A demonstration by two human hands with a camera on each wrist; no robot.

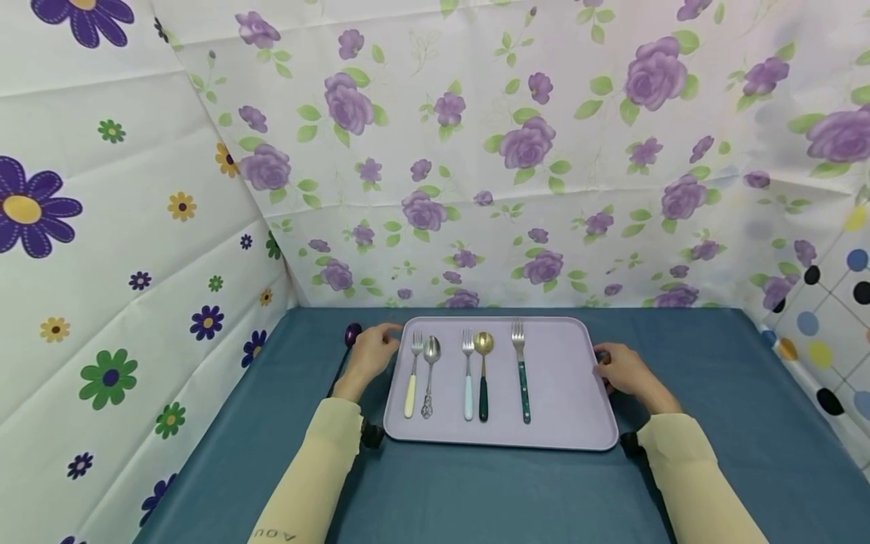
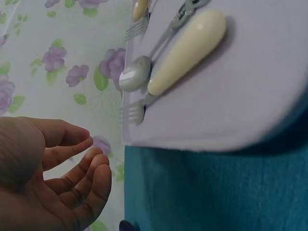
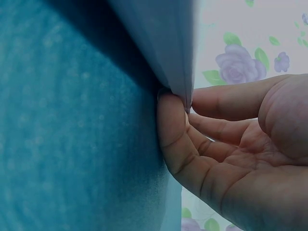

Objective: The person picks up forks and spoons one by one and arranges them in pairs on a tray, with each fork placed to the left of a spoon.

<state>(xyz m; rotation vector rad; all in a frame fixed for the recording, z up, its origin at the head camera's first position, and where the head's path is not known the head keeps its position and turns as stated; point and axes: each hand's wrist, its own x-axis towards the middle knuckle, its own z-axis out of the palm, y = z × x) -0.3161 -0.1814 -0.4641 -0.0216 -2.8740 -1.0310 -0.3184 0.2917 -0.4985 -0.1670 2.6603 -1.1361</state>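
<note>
A pale lilac tray (image 1: 560, 408) lies on the blue-covered table. On it, left to right, are a cream-handled fork (image 1: 411, 381), a silver spoon (image 1: 430, 370) with an ornate handle, a light-blue-handled fork (image 1: 468, 385), a gold spoon (image 1: 483, 385) with a dark green handle, and a green-handled fork (image 1: 522, 378). My right hand (image 3: 231, 149) pinches the tray's right edge, fingertips under the rim and thumb against its upper side. Beside the tray's left edge, my left hand (image 2: 62, 173) has loosely bent fingers with nothing between them.
A purple-headed utensil (image 1: 351, 335) with a dark handle lies left of my left hand, partly hidden by the arm. The blue tablecloth (image 1: 503, 491) spreads around the tray. A flower-printed sheet (image 1: 462, 166) stands behind the table, with other patterned sheets at both sides.
</note>
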